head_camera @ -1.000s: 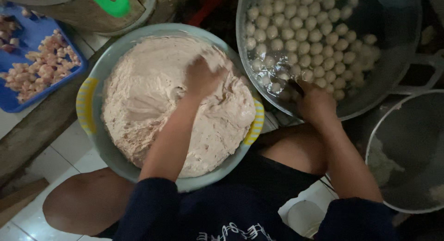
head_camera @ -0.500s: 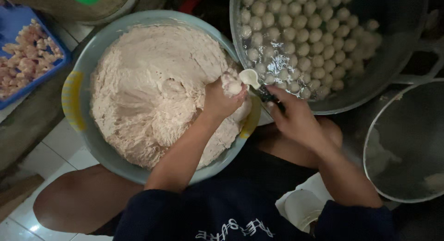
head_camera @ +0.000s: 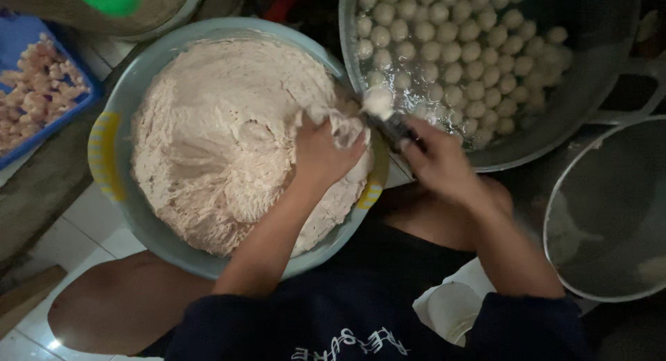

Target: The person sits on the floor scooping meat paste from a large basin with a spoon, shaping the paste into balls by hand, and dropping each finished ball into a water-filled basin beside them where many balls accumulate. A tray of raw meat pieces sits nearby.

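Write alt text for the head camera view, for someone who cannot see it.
Seen from above, a left hand squeezes pale paste in a grey basin, while the right hand holds a spoon carrying a paste ball beside a metal pot of floating balls.

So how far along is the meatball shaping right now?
Done: many pale balls already float in the big metal pot. In hand: the left hand squeezes paste in the blue basin while the right hand holds a spoon carrying a fresh ball. Left: the basin is heaped nearly full.
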{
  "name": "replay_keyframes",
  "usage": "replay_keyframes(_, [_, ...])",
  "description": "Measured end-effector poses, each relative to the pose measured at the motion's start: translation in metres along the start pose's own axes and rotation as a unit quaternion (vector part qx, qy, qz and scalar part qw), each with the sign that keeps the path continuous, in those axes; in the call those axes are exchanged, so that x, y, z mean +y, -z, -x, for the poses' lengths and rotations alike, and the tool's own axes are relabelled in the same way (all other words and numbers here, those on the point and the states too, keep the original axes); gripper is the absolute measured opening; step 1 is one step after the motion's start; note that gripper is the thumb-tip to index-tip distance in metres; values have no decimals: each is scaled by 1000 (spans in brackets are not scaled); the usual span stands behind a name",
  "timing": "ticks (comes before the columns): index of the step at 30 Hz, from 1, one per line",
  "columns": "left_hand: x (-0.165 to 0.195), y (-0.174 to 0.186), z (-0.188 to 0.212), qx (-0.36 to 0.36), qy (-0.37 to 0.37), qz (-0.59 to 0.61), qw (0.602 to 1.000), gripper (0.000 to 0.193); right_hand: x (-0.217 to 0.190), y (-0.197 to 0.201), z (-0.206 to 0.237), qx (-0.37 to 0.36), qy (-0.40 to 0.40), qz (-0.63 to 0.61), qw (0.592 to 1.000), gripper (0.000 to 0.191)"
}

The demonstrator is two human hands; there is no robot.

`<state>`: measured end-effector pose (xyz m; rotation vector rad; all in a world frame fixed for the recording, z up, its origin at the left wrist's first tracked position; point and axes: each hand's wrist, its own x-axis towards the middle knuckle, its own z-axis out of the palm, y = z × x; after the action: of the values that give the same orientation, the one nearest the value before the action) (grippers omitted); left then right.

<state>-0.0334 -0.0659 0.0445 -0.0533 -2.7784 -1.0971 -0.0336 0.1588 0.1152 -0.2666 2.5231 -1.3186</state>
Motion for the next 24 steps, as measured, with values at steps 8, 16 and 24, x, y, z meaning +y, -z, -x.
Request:
replay_keyframes(8, [-1,-4,14,-99,95,-51,989,52,40,13,-26,80,-40,214,973,50])
replay_keyframes(16, [-4,-5,15,-8,75,194,978,31,-12,0,20,-3,-47,29,998,44])
replay_keyframes(24, [-14,-8,16,-41,71,216,973,22,-53,-16,25,-117,-122,-29,985,47])
